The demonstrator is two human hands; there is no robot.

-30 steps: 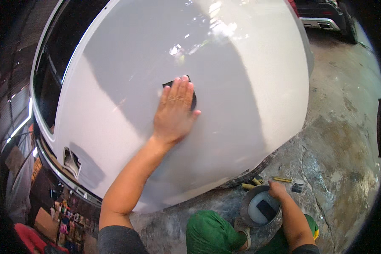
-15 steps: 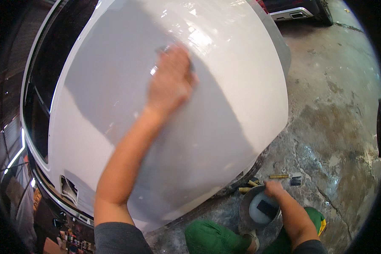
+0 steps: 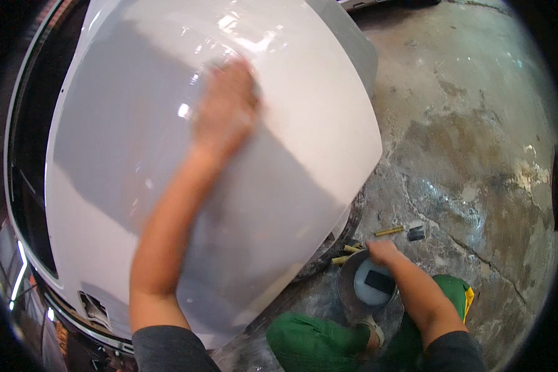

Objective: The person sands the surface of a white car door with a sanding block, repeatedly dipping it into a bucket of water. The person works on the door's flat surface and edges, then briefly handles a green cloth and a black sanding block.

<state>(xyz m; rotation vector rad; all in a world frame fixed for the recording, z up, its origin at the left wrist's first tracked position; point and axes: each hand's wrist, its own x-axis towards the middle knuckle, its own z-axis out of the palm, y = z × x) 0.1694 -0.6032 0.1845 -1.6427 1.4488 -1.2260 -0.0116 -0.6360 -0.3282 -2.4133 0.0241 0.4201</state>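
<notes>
Smooth glossy car panel (image 3: 266, 173), rough concrete floor (image 3: 465, 149)

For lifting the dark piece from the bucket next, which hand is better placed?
Probably the right hand: it seems to grip the bucket by its rim, close to the dark piece. The left hand, blurred, is up on the pale panel, away from there.

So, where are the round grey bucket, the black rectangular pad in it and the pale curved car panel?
Round grey bucket (image 3: 346, 287): head view, inner wall, left side.
Black rectangular pad (image 3: 379, 281): head view, middle of its face.
Pale curved car panel (image 3: 245, 186): head view, near its middle.
</notes>
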